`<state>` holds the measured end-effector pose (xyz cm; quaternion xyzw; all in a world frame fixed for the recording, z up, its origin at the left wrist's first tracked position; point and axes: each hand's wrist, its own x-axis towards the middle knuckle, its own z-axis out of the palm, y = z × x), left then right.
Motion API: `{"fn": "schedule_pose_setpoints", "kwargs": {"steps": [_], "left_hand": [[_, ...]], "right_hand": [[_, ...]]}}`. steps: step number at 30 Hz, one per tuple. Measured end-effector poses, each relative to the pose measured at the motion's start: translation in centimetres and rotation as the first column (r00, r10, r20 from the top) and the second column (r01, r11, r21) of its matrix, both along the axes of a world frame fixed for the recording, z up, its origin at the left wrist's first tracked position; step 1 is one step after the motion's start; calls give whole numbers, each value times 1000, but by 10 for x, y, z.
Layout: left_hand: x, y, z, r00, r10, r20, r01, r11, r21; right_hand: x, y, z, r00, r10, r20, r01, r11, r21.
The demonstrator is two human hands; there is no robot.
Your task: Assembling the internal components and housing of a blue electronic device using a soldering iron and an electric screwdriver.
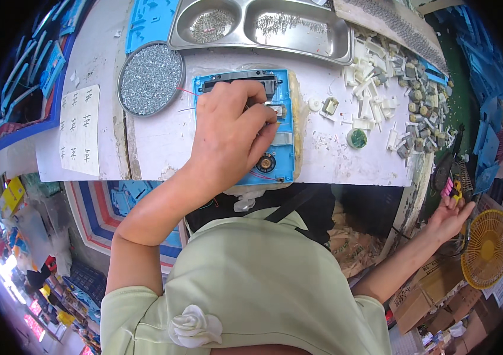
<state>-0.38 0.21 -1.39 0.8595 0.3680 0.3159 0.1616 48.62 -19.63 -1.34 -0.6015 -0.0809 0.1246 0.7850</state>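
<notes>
A blue plastic casing [285,155] lies on a pale pad at the table's front edge. It carries a long black part [274,83] at its far end, a small round speaker [265,163] near its close end, and thin pink wires. My left hand [226,127] rests over the casing, thumb and fingertips pinched beside a small metallic part [278,110]. What the pinch holds is hidden. Far to the right, my right hand [449,219] reaches out with its thumb apart, its fingertips at a yellow and black object [456,189] beside a coiled cord [465,177].
A round tray of small screws [151,78] sits left of the casing. Behind it stands a steel compartment tray [298,48] with small metal parts. White plastic pieces [372,89] and small motors [421,112] lie heaped rightward. A yellow basket-like round object [488,248] is near my right hand.
</notes>
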Motion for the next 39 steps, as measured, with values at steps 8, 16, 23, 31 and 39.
{"fn": "schedule_pose_setpoints", "kwargs": {"steps": [8,16,23,31,39], "left_hand": [[4,3,-4,997,71,-17,-71,997,-12],[6,5,-5,996,69,-59,-69,998,5],[9,6,-7,996,67,-66,-66,998,20],[7,5,-5,993,77,-87,-75,997,22],[8,6,-4,994,74,-84,-73,997,14]], "right_hand": [[-40,-1,23,889,-184,419,255,960,-118],[-177,-3,-10,730,255,634,-30,939,-344],[-253,97,-3,214,743,634,-722,558,-409],[-259,107,-8,138,761,634,-738,506,-446],[-262,110,-9,133,770,624,-724,506,-470]]}}
